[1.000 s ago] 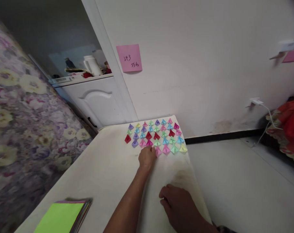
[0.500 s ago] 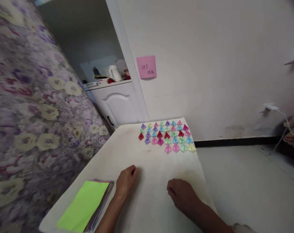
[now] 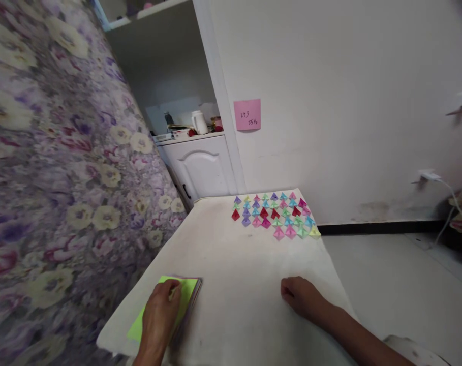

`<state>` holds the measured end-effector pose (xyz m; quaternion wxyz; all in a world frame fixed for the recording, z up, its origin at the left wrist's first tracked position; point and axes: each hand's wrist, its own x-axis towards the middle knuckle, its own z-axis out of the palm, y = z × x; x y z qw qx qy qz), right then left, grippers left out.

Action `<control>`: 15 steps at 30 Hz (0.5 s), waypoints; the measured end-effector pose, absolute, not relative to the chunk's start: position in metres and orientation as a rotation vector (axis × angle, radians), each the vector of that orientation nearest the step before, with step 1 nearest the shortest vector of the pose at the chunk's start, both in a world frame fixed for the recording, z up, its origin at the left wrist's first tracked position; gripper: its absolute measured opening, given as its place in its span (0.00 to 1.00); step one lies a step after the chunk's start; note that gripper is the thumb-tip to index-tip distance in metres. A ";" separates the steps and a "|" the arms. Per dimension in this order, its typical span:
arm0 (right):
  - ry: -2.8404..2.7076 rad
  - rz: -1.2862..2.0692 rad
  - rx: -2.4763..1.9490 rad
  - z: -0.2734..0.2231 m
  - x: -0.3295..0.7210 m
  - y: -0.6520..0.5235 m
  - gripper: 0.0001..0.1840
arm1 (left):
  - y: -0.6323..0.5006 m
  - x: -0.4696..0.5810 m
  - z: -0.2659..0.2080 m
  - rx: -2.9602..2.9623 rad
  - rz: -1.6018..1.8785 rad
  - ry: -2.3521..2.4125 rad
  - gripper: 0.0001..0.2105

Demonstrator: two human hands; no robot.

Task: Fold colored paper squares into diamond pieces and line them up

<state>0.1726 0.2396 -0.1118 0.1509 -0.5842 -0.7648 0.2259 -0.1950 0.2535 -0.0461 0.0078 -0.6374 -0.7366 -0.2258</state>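
Observation:
A stack of coloured paper sheets (image 3: 192,302) lies at the front left of the table, with a bright green sheet (image 3: 187,287) on top. Over that sheet rests my left hand (image 3: 160,307), its fingers curled and thumb close to the index finger. Whether any paper is pinched between them cannot be seen. My right hand (image 3: 300,295) is a loose fist on the cloth at the right, with nothing visible in it. Several small folded paper pieces (image 3: 275,214) in red, pink, green, blue, purple and yellow stand in rows at the far right end.
Beneath everything is a table with a cream cover (image 3: 231,269). A floral curtain (image 3: 74,203) hangs along the left side. Behind stand a white cabinet (image 3: 204,165) and a wall bearing a pink note (image 3: 248,115). A plugged-in charger (image 3: 429,175) is at the right.
My left hand has moved left from the bare cloth onto the green sheet. My right hand stays a fist on the table. The view has shifted, so the scene sits further right.

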 end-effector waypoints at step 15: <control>-2.202 0.742 -1.622 -0.137 0.177 0.244 0.07 | 0.209 -0.244 -0.050 -2.066 -0.577 -2.471 0.08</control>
